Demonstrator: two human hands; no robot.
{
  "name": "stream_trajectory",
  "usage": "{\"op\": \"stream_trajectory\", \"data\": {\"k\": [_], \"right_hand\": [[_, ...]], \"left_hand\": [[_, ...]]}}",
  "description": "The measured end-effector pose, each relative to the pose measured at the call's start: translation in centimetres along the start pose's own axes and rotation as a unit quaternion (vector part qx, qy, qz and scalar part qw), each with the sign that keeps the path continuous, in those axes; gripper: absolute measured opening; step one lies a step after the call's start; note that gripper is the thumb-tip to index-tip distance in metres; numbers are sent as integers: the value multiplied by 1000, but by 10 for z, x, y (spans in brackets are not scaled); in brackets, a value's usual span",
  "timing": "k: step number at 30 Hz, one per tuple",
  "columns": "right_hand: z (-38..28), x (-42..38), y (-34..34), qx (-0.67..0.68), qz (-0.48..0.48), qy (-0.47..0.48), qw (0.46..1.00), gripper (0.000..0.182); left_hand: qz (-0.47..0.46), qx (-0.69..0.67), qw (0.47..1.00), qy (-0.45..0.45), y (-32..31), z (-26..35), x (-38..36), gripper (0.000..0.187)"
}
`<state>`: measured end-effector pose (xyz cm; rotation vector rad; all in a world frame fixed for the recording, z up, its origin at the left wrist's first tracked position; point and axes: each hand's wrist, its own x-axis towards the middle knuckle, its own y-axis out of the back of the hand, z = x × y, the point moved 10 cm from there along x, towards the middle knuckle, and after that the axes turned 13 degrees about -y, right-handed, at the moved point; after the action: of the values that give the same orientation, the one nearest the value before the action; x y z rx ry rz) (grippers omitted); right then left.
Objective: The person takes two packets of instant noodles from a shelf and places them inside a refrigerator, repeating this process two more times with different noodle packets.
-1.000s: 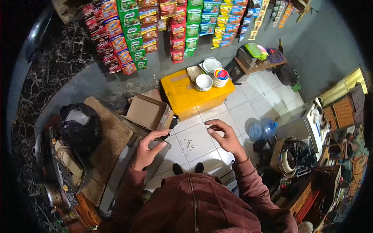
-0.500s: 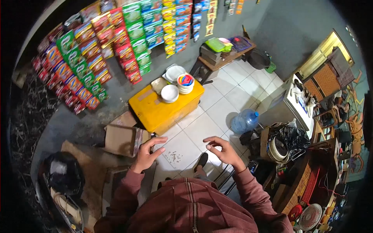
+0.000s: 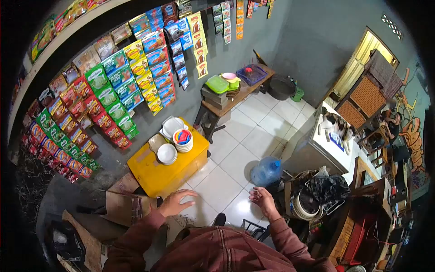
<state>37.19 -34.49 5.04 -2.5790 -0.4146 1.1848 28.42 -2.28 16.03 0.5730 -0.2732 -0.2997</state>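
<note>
My left hand (image 3: 176, 202) hovers just in front of the yellow box (image 3: 144, 167), thumb apart from the fingers and nothing in it. Stacked white bowls (image 3: 167, 154) and a pile with colourful pieces (image 3: 183, 138) sit on that box. My right hand (image 3: 264, 202) is raised on the other side, fingers loosely bent and apart, holding nothing. Nearest to it stands a large blue water bottle (image 3: 266, 171) on the floor. Both sleeves are dark red, and tiled floor shows between the hands.
Sachet strips (image 3: 108, 93) hang along the left wall. A wooden bench (image 3: 247, 90) with dishes stands at the back. A cat (image 3: 334, 124) lies on a white-topped cabinet (image 3: 312, 140). A fan (image 3: 306, 205) and black bag (image 3: 326, 188) crowd the right; an open cardboard box (image 3: 122, 208) is at left.
The view has tilted up and turned, so the room shifts left and more sachets show. Both hands stay empty and apart; the right fingers look a little more spread.
</note>
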Motion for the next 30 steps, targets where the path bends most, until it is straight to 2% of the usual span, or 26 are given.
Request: {"op": "stream_trajectory", "data": {"k": [1,2,3,4,5,6,7,9,11,14,15,17,19,21,23,25,27,30], "right_hand": [[-8,5,-1,-10,24,16,1000,34],[-10,8,-4,-20,27,5,999,33],[-12,8,-15,-1,1,-10,1000,33],[-12,12,-21,-26,-22,-17,999,33],[-12,16,-26,-52,-45,-21,997,33],[-15,20,-30,-116,-46,-24,992,34],[-23,25,-38,-166,-60,-4,984,35],[-51,25,-47,-251,-34,63,965,32],[-75,36,-57,-244,-31,106,964,30],[-126,43,-84,-210,-35,176,961,27],[-146,42,-96,-185,-44,204,960,26],[-181,45,-114,-176,-55,240,953,24],[-216,48,-135,-225,-72,267,934,23],[-254,47,-155,-245,-65,289,923,22],[-289,50,-168,-254,-63,340,903,22],[-316,59,-180,-241,-63,353,902,23],[-338,61,-191,-269,-50,384,882,24],[-349,75,-190,-252,-53,375,890,25]], "left_hand": [[64,-37,997,36,7,-8,7,28],[81,-33,993,73,3,-11,8,28],[79,-31,994,70,1,-14,7,28],[-73,39,996,-15,-23,-4,9,28],[-220,109,964,-101,-48,-1,1,29],[-236,119,946,-186,-52,0,-4,30],[-232,122,946,-190,-45,-5,2,30],[-198,61,974,-89,-26,-28,22,30],[-171,81,976,-111,-1,-28,49,29],[45,46,997,-32,71,-24,104,25],[43,47,997,-37,80,-22,118,25],[211,-1,976,-52,130,-25,137,25],[245,-26,967,-64,154,-30,158,24],[320,-119,938,-60,181,-42,173,23],[319,-120,937,-83,204,-41,196,21],[261,-69,954,-128,214,-37,221,20],[243,-92,959,-116,222,-48,239,18],[243,-120,958,-95,229,-66,262,17]]}}
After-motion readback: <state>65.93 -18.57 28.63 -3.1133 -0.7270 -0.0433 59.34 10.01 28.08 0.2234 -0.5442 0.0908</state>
